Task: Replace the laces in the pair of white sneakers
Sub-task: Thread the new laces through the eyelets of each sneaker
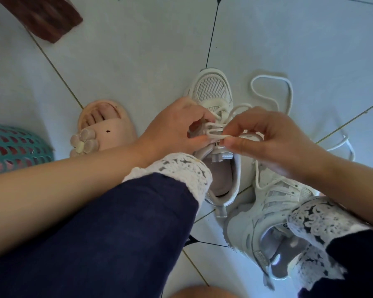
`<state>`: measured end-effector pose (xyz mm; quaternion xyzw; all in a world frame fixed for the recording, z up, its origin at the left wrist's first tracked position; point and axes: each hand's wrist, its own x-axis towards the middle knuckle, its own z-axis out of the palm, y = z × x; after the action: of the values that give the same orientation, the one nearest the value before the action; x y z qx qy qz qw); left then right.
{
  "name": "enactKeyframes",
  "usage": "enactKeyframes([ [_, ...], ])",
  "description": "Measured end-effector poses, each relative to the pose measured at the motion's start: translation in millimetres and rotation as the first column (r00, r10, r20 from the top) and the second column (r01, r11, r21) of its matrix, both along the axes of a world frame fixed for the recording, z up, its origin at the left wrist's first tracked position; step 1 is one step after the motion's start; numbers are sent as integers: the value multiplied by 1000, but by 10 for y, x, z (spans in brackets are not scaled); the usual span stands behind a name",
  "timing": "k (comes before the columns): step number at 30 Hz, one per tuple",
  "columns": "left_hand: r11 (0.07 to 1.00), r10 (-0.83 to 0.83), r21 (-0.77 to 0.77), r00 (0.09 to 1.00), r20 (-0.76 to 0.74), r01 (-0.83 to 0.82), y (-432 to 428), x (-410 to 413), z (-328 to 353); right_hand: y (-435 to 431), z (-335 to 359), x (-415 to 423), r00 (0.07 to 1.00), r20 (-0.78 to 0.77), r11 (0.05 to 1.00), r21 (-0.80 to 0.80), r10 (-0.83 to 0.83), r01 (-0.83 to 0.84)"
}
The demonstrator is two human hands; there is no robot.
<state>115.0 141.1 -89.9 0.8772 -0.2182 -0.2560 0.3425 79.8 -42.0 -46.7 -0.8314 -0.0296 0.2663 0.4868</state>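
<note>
A white sneaker point(211, 89) stands on the tiled floor with its toe pointing away from me, partly laced. My left hand point(172, 127) grips the shoe's left side near the tongue, and its fingers pinch the white lace point(216, 136) there. My right hand point(269, 138) pinches the same lace from the right, thumb against forefinger. The lace's loose length loops over the floor point(274, 87) to the right. The second white sneaker point(256, 214) lies at the lower right, partly under my right trouser leg.
My left foot in a pink slipper point(108, 130) with a flower stands left of the shoe. A teal perforated basket point(11, 145) sits at the left edge. A brown wooden piece point(43, 16) shows at the top left. My dark blue trouser legs with lace cuffs fill the foreground.
</note>
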Motion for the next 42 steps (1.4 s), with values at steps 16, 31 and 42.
enactKeyframes([
  [16, 998, 66, -18, 997, -28, -66, -62, -77, 20, 108, 26, -239, 977, 215, 999, 37, 0, -8],
  [31, 995, 100, -18, 995, 8, -100, -79, -83, 43, 88, 49, -178, 988, 153, 1000, -22, -3, 6],
  [42, 985, 169, -35, 986, -3, -169, -82, -102, 39, 144, 109, -162, 988, 98, 963, -256, 115, -87],
])
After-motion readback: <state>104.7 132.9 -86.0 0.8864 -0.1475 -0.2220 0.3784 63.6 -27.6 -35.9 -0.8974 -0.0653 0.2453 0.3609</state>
